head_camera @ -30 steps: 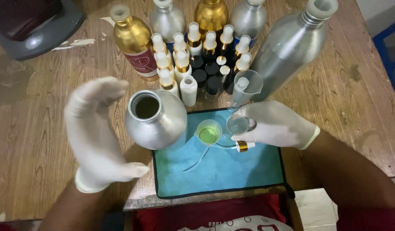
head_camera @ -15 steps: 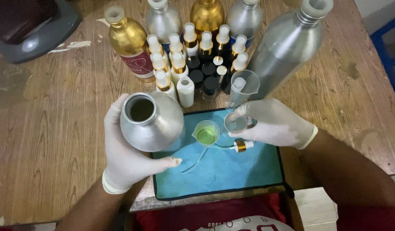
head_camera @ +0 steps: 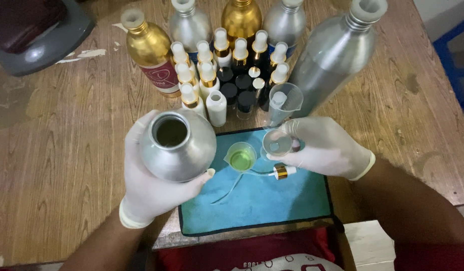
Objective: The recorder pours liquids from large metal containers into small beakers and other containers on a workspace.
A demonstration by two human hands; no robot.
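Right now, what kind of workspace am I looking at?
Probably a small perfume or oil decanting bench on a wooden table: large aluminium bottles, rows of small spray bottles, and a cup of green liquid on a blue mat.

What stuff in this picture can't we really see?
- Inside the open silver bottle in the left hand: head view, only a dark opening.
- The small clear bottle in the right hand: its lower part is hidden by the glove.
- The back-row bottles: tops cut off by the upper edge.
- The grey object at top left: cut off by the frame.
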